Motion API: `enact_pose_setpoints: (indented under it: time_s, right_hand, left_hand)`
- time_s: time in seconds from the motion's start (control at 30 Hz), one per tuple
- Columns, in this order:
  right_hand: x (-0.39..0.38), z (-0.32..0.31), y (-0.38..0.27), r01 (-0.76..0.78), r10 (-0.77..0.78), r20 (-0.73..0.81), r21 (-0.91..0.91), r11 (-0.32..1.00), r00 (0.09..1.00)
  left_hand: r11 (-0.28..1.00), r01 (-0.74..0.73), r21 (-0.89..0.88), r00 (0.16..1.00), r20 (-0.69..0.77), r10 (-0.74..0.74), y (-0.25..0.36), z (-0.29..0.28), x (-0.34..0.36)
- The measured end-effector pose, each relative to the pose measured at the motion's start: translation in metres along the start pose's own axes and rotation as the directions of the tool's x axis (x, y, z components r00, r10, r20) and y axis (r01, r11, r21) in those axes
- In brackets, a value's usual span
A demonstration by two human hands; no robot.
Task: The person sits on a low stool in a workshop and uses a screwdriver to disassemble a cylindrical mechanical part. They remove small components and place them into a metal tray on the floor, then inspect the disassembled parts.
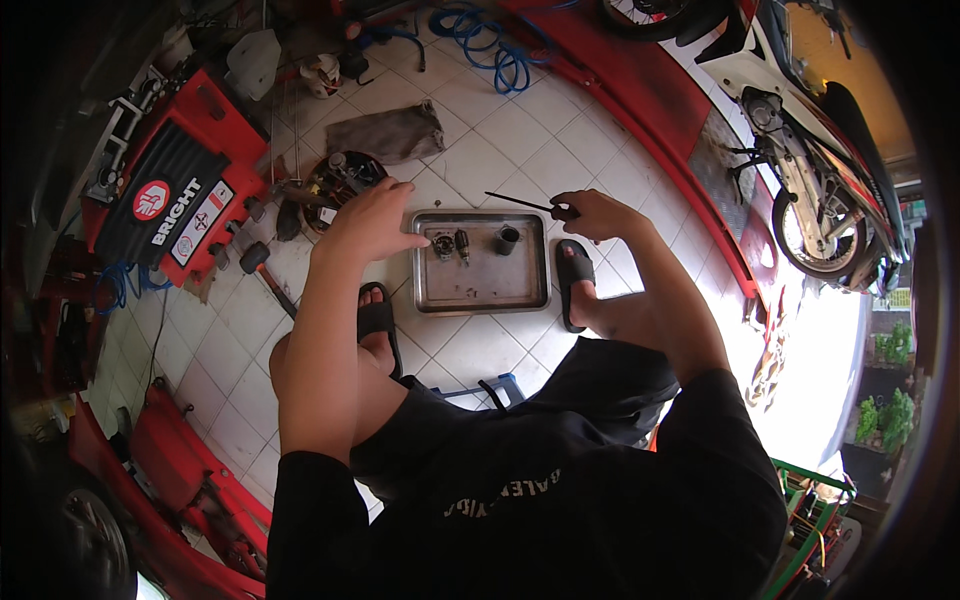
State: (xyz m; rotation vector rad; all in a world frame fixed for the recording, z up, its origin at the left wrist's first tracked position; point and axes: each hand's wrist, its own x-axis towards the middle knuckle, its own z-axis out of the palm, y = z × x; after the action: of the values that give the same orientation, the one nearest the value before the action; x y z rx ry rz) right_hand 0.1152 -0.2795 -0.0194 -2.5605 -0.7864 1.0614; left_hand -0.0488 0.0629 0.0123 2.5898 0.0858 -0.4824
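My left hand hangs with its fingers apart beside the tray's left edge, near a round assembly of metal parts that it partly hides from view. My right hand grips a long, thin dark tool, probably a screwdriver, pointing left over the tray's back edge. The steel tray lies on the tiles between my sandalled feet, holding a round metal part, a small cylindrical fitting and a dark cup-like cylinder.
A red tool cabinet and a hammer are at left; behind are a grey cloth and blue hose. A red lift platform and motorbike stand at right. Red panels lie lower left.
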Motion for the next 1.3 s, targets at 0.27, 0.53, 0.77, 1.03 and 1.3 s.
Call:
enact_pose_setpoints:
  time_s: [0.27,0.53,0.77,1.03,1.3]
  right_hand:
    - [0.016,0.005,-0.026,-0.069,0.144,0.152,-0.42,0.905,0.978]
    - [0.025,0.008,-0.005,-0.136,0.197,0.138,-0.36,0.923,0.971]
    - [0.031,0.02,-0.003,-0.105,0.189,0.163,-0.419,0.902,0.968]
    - [0.034,0.03,-0.006,-0.094,0.22,0.231,-0.457,0.884,0.948]
    - [0.037,0.038,-0.004,-0.096,0.223,0.235,-0.453,0.886,0.946]
  left_hand:
    - [0.985,0.014,0.17,0.998,0.065,-0.025,0.002,0.032,0.007]
    - [0.966,-0.052,0.254,0.994,0.107,0.025,0.009,0.057,0.023]
    - [0.979,-0.062,0.194,0.988,0.154,0.032,0.02,0.066,0.034]
    - [0.964,-0.087,0.251,0.988,0.147,0.051,0.027,0.069,0.042]
    - [0.962,-0.1,0.255,0.989,0.133,0.068,0.036,0.066,0.045]
